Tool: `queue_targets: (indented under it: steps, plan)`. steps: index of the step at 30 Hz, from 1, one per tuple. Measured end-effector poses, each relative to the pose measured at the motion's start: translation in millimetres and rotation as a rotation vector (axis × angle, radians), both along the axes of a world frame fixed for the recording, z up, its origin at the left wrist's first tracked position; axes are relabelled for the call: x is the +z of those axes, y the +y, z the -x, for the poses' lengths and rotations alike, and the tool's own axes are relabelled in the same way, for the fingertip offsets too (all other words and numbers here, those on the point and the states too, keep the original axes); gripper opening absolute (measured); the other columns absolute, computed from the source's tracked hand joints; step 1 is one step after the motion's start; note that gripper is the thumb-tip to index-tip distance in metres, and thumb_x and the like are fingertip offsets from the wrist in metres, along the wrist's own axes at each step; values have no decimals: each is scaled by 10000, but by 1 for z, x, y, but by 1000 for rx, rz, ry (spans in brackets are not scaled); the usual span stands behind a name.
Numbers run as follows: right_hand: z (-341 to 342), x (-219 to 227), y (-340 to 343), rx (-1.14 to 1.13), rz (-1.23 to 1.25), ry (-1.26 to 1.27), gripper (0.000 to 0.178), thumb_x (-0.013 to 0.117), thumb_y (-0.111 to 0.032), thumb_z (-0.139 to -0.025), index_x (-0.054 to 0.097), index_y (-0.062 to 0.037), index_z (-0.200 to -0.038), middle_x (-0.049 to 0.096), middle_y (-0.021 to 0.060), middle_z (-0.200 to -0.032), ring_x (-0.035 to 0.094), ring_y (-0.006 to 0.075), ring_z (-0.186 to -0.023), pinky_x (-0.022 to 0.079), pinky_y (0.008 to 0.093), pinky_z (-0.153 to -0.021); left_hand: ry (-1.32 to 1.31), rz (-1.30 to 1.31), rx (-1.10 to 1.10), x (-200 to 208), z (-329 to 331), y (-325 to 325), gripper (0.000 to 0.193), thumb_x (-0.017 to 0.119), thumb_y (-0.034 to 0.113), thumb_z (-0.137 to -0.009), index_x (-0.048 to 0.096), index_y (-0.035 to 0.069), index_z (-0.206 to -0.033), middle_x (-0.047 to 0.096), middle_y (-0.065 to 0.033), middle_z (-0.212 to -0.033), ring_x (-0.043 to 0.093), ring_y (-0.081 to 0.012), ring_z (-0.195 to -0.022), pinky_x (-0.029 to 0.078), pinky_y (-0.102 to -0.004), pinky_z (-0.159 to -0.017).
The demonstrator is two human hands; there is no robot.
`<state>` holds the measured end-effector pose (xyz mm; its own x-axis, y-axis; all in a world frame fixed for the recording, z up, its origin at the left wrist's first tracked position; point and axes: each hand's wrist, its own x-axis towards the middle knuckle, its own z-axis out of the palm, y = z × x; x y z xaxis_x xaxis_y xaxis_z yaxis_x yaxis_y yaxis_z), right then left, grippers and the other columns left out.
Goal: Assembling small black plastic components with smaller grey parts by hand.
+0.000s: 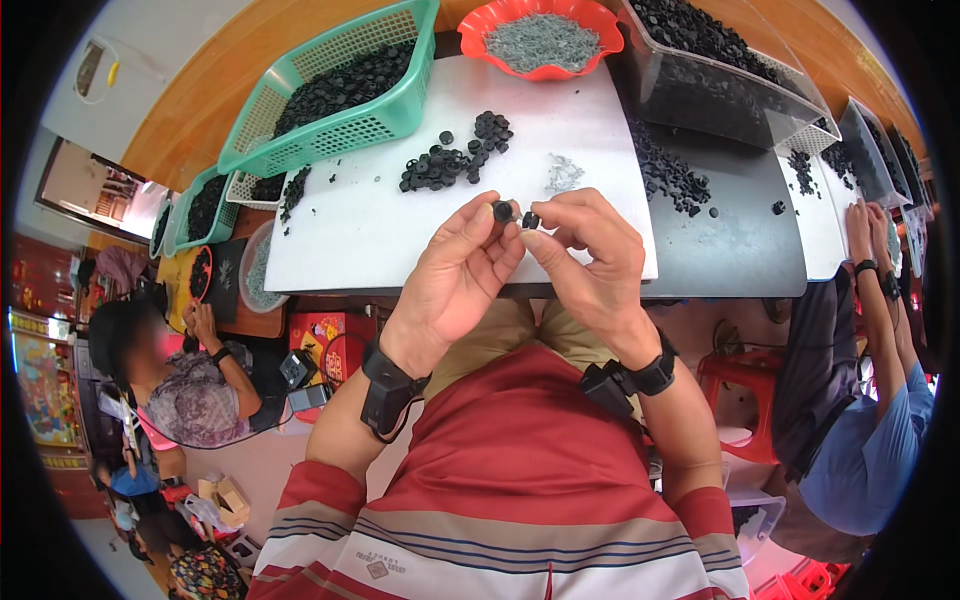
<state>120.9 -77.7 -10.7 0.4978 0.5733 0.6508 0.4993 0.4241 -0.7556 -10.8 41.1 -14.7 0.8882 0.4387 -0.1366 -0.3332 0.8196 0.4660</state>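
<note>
Over a white table (370,225), each hand — left (462,265), right (590,255) — pinches a black cap (502,211).

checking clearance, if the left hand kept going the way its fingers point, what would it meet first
Probably the small black round part pinched by the right hand: the left hand, holding its own black part, points up-right toward it. Depth is hard to judge.

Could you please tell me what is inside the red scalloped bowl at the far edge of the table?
The red bowl holds a heap of small grey pieces; its bottom is covered.
</note>
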Motion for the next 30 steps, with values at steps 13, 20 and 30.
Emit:
queue_targets:
  steps: [13, 20, 30]
  plan:
    - [2, 0, 6, -7, 11, -15, 229, 763, 36, -817, 716, -6, -1036, 662, 97, -910, 641, 153, -704, 527, 256, -557, 57, -73, -14, -3, 1, -2, 227, 583, 146, -1026, 583, 83, -1245, 645, -57, -1145, 643, -147, -1022, 575, -301, -916]
    - [1, -2, 4, -9, 14, -31, 216, 758, 42, -817, 713, -2, -1024, 656, 97, -898, 640, 154, -699, 526, 257, -551, 74, -93, -18, -4, 0, -4, 229, 596, 135, -1018, 591, 79, -1239, 651, -55, -1132, 651, -151, -1007, 577, -310, -921]
    - [-1, -5, 2, -13, 10, -42, 225, 764, 41, -808, 709, -2, -1022, 650, 99, -894, 629, 157, -672, 519, 265, -553, 78, -125, -30, -6, -1, -5, 216, 610, 117, -1006, 621, 77, -1218, 679, -63, -1111, 672, -162, -1007, 580, -320, -924]
